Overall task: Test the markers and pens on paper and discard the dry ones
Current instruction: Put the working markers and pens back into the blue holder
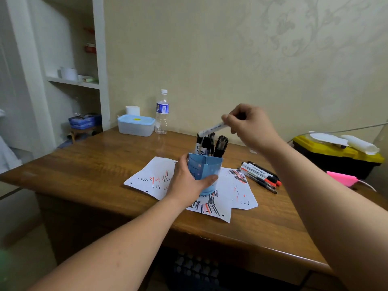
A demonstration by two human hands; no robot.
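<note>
Soft, even indoor light here, moderately bright, nothing harsh. The counter shows a dull sheen across its upper-left stretch, and the shadows beneath the arms are faint and loose-edged. Wide-angle bending is plain at the frame edges (the shelf unit at the left leans and bows). The right hand at centre looks slightly smeared, soft at the fingers. The bottom-left corner dissolves into a green blur.
</note>
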